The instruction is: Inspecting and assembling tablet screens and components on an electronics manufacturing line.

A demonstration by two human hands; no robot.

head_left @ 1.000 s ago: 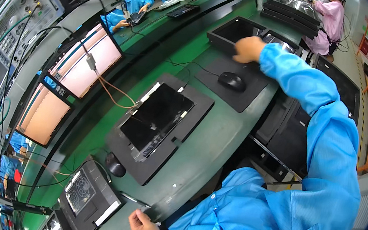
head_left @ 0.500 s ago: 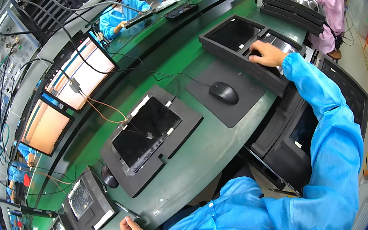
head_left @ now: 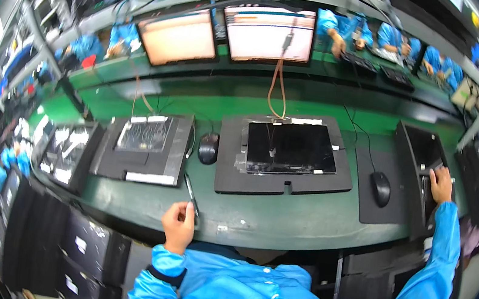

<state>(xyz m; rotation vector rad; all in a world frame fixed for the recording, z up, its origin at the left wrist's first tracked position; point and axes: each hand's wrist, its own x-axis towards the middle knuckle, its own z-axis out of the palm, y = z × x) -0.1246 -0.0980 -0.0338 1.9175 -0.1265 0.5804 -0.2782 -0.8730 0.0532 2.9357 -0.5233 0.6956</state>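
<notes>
My right hand reaches to the right side of the bench. Its fingers are bent round the divider of a black tray, which holds dark display panels. At the front edge my left hand is curled, thumb and index finger close together; anything inside is hidden. Right beside those fingertips lies a slim, pen-like tool. Between the hands, a dark display panel with thin wires on it rests on a black foam fixture.
A second fixture with a clear-looking panel stands at left, near a black mouse. Another mouse is on a dark mat. Two lit monitors stand behind. Stacked black trays are at lower left; co-workers sit opposite.
My view has swung from the right toward the bench's middle, bringing the left-hand stack of trays into sight. My right hand stays at the tray and my left hand near the pen-like tool.
</notes>
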